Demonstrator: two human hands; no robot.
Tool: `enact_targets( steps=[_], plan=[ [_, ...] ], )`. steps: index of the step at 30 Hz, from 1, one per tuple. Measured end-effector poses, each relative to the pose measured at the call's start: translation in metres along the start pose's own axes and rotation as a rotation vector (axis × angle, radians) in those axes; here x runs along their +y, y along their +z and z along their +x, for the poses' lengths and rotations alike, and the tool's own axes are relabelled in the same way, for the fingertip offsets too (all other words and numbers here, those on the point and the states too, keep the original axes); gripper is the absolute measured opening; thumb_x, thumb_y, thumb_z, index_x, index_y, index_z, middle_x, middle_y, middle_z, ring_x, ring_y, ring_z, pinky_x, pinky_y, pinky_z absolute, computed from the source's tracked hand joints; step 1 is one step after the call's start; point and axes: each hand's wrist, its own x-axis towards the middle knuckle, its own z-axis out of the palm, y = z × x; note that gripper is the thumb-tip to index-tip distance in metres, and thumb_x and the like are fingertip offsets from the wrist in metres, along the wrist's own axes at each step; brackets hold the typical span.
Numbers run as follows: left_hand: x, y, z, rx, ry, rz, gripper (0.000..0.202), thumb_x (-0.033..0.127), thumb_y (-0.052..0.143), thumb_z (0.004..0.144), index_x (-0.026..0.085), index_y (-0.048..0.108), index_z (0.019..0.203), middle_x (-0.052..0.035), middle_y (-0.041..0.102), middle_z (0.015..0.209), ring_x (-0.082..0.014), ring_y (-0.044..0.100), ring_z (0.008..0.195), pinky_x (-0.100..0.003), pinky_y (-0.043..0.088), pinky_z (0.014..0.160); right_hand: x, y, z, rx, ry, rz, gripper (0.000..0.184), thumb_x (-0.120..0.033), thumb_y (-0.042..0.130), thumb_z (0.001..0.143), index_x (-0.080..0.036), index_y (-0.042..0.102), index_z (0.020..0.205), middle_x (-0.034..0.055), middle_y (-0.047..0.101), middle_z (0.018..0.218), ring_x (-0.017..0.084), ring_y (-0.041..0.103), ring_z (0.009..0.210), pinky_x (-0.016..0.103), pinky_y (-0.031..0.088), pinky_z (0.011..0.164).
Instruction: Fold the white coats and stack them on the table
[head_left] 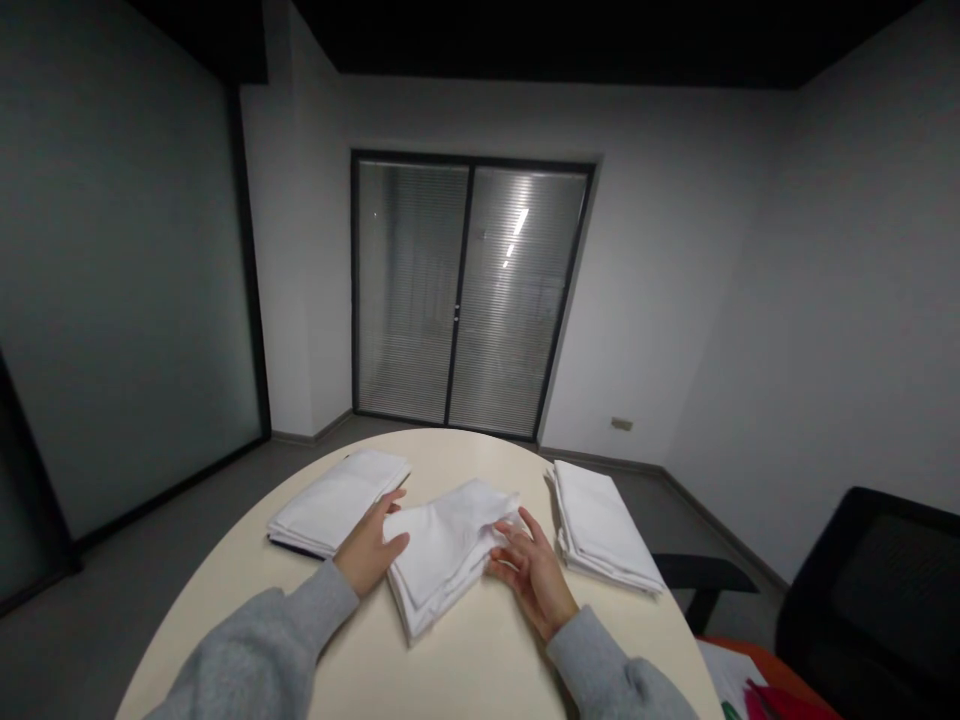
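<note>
A folded white cloth [442, 545] lies slightly askew in the middle of the round table, its layers showing along the near edge. My left hand [371, 545] rests at its left side, thumb and fingers apart, with the thumb against the top layer. At the cloth's right edge, my right hand [532, 575] has its fingers curled around the loose layers. A stack of folded white cloth [337, 500] sits beyond my left hand, with a dark edge beneath it. Another folded white stack [604, 525] lies to the right of my right hand.
The round cream table [360, 670] has a curved edge close behind the stacks. At the right stands a black office chair [870, 590]. Papers and a red item [780, 700] lie on an orange surface below the table's right edge. Glass doors [465, 300] are in the far wall.
</note>
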Motion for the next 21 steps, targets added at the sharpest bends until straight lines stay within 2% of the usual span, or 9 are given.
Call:
enact_targets(
  steps=[2,4,6,8,10,13,15,18,21],
  plan=[
    [-0.015,0.003,-0.006,-0.007,0.099,0.246,0.055,0.034,0.067,0.079,0.02,0.059,0.132,-0.016,0.061,0.131,-0.0323,0.06,0.123,-0.05,0.043,0.111,0.006,-0.003,0.002,-0.058,0.001,-0.067,0.083,-0.037,0.083,0.072,-0.028,0.037,0.141,0.0045,0.065,0.119,0.016,0.068,0.074,0.034,0.057,0.068],
    [-0.017,0.006,-0.013,-0.048,0.192,0.445,0.054,0.039,0.07,0.081,0.024,0.064,0.132,-0.0162,0.052,0.148,-0.0371,0.048,0.138,-0.056,0.035,0.118,0.014,-0.005,0.004,-0.099,-0.012,-0.2,0.078,-0.037,0.079,0.071,-0.027,0.041,0.138,0.0053,0.062,0.119,0.016,0.066,0.072,0.034,0.056,0.065],
    [-0.011,0.008,-0.021,-0.142,0.277,0.566,0.072,0.049,0.082,0.071,0.03,0.063,0.138,-0.0123,0.042,0.161,-0.0429,0.034,0.148,-0.062,0.024,0.122,0.021,-0.007,0.006,-0.124,-0.059,-0.363,0.071,-0.039,0.075,0.071,-0.027,0.045,0.134,0.0055,0.06,0.117,0.015,0.062,0.07,0.033,0.055,0.062],
    [-0.005,0.01,-0.028,-0.261,0.321,0.574,0.096,0.052,0.09,0.059,0.035,0.056,0.147,-0.0101,0.04,0.164,-0.044,0.033,0.149,-0.062,0.022,0.123,0.026,-0.009,0.007,-0.146,-0.123,-0.505,0.064,-0.041,0.068,0.075,-0.026,0.047,0.134,0.0061,0.058,0.118,0.014,0.06,0.071,0.032,0.054,0.061],
    [-0.002,0.011,-0.032,-0.358,0.321,0.516,0.097,0.049,0.089,0.062,0.035,0.053,0.15,-0.0091,0.05,0.158,-0.0396,0.045,0.143,-0.054,0.032,0.121,0.028,-0.012,0.008,-0.142,-0.195,-0.643,0.059,-0.04,0.061,0.08,-0.025,0.047,0.135,0.007,0.056,0.12,0.015,0.059,0.073,0.032,0.055,0.06],
    [-0.001,0.009,-0.029,-0.401,0.298,0.443,0.055,0.038,0.071,0.084,0.034,0.066,0.138,-0.0049,0.067,0.141,-0.0314,0.059,0.131,-0.045,0.042,0.114,0.028,-0.019,0.013,-0.052,-0.342,-0.894,0.055,-0.035,0.052,0.082,-0.022,0.049,0.135,0.0111,0.056,0.124,0.02,0.062,0.084,0.036,0.059,0.069],
    [0.001,0.006,-0.023,-0.374,0.274,0.39,0.039,0.032,0.058,0.092,0.033,0.074,0.127,-0.0036,0.073,0.131,-0.0285,0.065,0.124,-0.042,0.044,0.111,0.026,-0.024,0.017,0.014,-0.436,-1.025,0.056,-0.03,0.049,0.082,-0.02,0.049,0.137,0.0145,0.056,0.129,0.025,0.063,0.098,0.043,0.059,0.084],
    [0.009,-0.002,-0.014,-0.274,0.235,0.228,0.036,0.031,0.052,0.095,0.028,0.077,0.12,-0.0048,0.078,0.12,-0.0281,0.07,0.113,-0.037,0.048,0.103,0.021,-0.027,0.021,0.071,-0.543,-1.181,0.067,-0.025,0.049,0.079,-0.013,0.044,0.145,0.0191,0.05,0.143,0.032,0.053,0.129,0.051,0.045,0.112],
    [0.019,-0.011,-0.007,-0.184,0.194,0.02,0.036,0.043,0.054,0.097,0.022,0.077,0.115,-0.0061,0.079,0.105,-0.0267,0.071,0.096,-0.033,0.053,0.086,0.015,-0.022,0.015,0.057,-0.585,-1.386,0.082,-0.022,0.053,0.076,-0.008,0.034,0.154,0.0201,0.041,0.157,0.034,0.032,0.149,0.052,0.025,0.125]
  ],
)
